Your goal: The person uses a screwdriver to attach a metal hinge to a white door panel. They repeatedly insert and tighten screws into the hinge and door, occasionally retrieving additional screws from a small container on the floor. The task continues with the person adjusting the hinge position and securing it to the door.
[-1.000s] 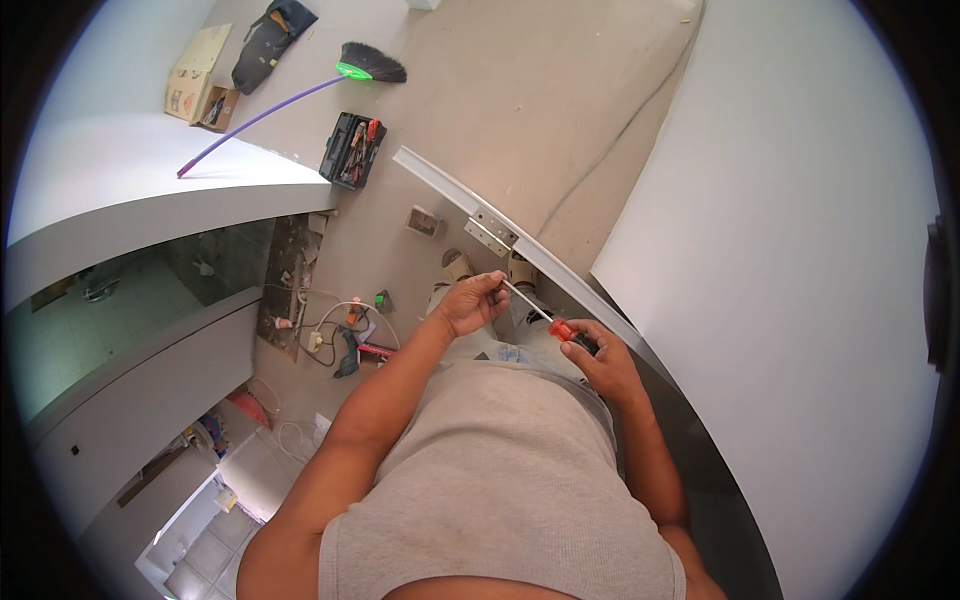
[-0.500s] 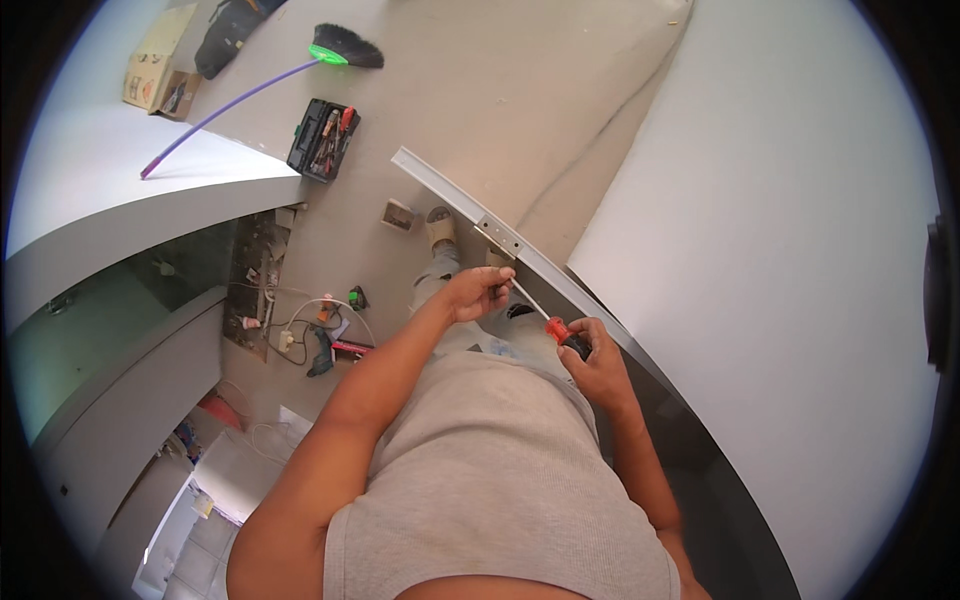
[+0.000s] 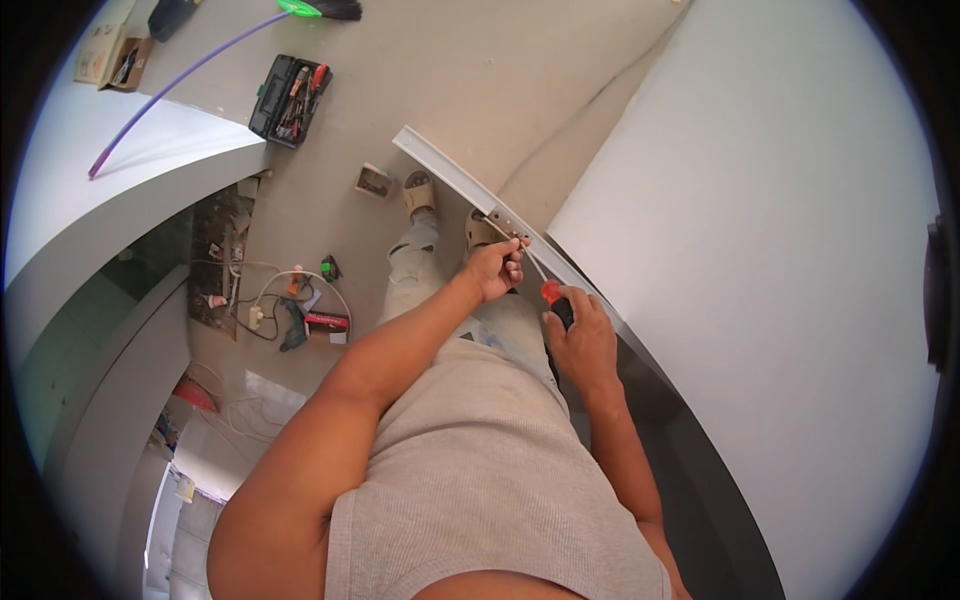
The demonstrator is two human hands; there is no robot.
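My right hand (image 3: 585, 338) grips the red and black handle of a screwdriver (image 3: 551, 291), its metal shaft slanting up and left. At the tip of that shaft, the fingers of my left hand (image 3: 496, 269) are pinched together. Whatever they hold there is too small to make out. Both hands are close to a long white panel edge (image 3: 450, 172) that runs diagonally in front of me. A small metal plate with holes (image 3: 508, 224) is set in this edge, right by my left fingertips.
An open toolbox (image 3: 291, 100) and a small box (image 3: 374, 181) stand on the floor ahead. A broom (image 3: 215, 53) leans across a white surface at left. Cables, a red and white box (image 3: 327, 325) and a drill-like tool (image 3: 293, 327) lie left. A large white panel (image 3: 760, 230) fills the right.
My hands and the screwdriver have moved up to the metal plate, the left fingertips now right beside it. The whole view has shifted a little, with the floor things moving up and left.
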